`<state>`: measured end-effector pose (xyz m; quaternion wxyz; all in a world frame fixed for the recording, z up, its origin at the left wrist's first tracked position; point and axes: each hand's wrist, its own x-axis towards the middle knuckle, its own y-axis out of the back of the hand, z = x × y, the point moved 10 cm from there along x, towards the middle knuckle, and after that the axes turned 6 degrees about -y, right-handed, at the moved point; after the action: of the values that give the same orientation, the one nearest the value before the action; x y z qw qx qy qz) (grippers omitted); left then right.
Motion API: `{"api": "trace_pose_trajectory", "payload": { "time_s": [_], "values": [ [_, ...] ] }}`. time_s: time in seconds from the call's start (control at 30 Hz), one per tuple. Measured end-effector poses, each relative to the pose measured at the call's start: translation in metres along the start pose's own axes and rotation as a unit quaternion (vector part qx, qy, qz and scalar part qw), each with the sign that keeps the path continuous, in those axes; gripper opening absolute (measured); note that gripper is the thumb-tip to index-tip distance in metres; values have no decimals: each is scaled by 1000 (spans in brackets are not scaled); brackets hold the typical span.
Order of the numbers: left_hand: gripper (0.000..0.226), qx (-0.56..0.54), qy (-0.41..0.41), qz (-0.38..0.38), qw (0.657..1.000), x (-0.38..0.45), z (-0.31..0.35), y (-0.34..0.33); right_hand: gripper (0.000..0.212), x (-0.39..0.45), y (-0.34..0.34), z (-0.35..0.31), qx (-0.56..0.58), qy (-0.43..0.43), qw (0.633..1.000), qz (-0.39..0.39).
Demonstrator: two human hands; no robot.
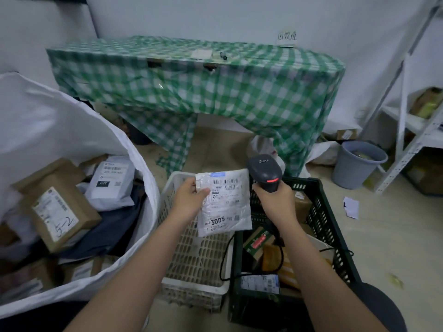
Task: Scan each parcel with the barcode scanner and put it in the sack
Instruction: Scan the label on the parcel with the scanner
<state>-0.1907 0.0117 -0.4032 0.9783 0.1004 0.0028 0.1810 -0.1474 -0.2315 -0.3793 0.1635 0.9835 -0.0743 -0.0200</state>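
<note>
My left hand (190, 198) pinches the left edge of a flat white mailer parcel (224, 204), label facing me, above the white crate. My right hand (275, 200) grips the handle of a black barcode scanner (265, 172) just right of the parcel, its red light lit. A big white sack (72, 130) stands open at the left, holding a brown box (57, 212), a white mailer (112, 180) and other parcels. Several more parcels (259, 240) lie in the dark green crate (333, 236) under my right arm.
A white plastic crate (199, 264) sits between the sack and the green crate. Behind stands a table under a green checked cloth (203, 85). A grey bucket (357, 164) and white metal shelving (412, 130) are at the right. The scanner's black cable (226, 255) loops over the crates.
</note>
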Motion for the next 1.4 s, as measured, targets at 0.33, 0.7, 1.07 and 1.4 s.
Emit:
{"api": "trace_pose_trajectory", "payload": {
  "time_s": [0.33,0.7,1.07,1.4],
  "values": [
    [23,-90,6,68,994,10,14,14,30,-43,-35,-6,-110,23,989,-98],
    [22,-60,-19,67,996,6,25,19,27,-48,-34,-18,-101,38,989,-105],
    [21,-111,-65,69,989,-18,51,39,25,-59,-37,-35,-33,36,994,-97],
    [19,-148,-143,277,939,-71,62,212,23,-63,-102,-81,100,26,992,-71]
  ]
}}
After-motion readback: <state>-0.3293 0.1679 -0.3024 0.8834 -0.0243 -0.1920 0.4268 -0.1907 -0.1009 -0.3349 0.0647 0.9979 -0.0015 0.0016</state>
